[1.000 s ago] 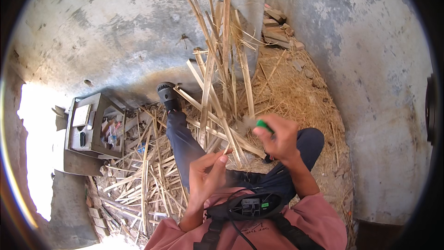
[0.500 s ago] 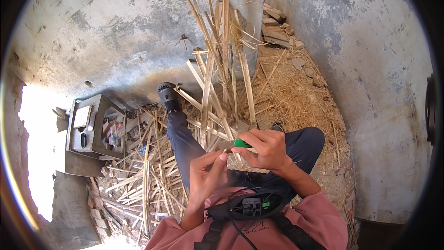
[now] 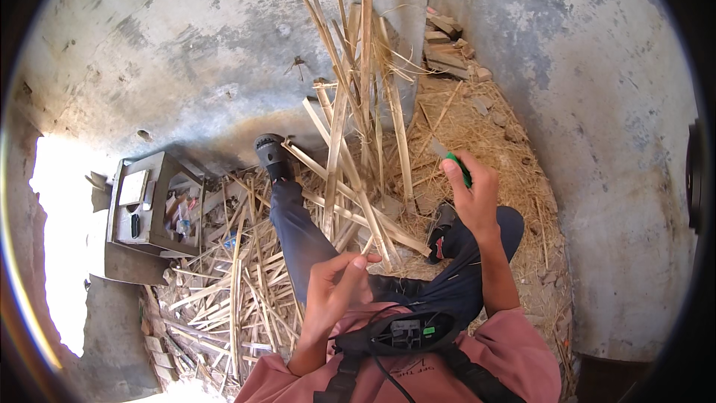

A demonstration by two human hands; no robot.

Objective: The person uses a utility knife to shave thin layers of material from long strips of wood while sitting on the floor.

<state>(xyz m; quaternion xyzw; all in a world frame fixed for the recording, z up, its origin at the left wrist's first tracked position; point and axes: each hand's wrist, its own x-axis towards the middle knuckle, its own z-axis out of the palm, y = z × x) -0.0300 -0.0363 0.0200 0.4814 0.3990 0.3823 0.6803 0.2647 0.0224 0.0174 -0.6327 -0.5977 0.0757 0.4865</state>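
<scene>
Head view. A seated person on a straw-strewn floor, legs stretched among split cane strips (image 3: 339, 179) that lean against a grey plastered wall (image 3: 186, 45).

Right hand (image 3: 473, 194): raised over the right knee, fingers curled closed around a small green-handled tool (image 3: 456, 168); only the green end shows above the fingertips, and a short grey tip projects up and to the left. The tool touches nothing but the hand.

Left hand (image 3: 335, 291): held near the chest, palm turned toward the body, fingers loosely bent and half open. A thin pale sliver seems to lie against the fingertips; whether it is pinched cannot be told.

Surroundings: a dark shoe (image 3: 270, 155) on the extended left leg rests among the strips; a grey box of small items (image 3: 153, 205) stands to the left; a stack of wood scraps (image 3: 447, 48) lies in the far corner; loose straw (image 3: 485, 127) covers the floor to the right.

Change from the earlier frames: half a second ago the right hand held the green tool low and close to the left hand, above the lap; it has since swung up and outward to the right, so the two hands now sit well apart. The left hand has stayed roughly in place.
</scene>
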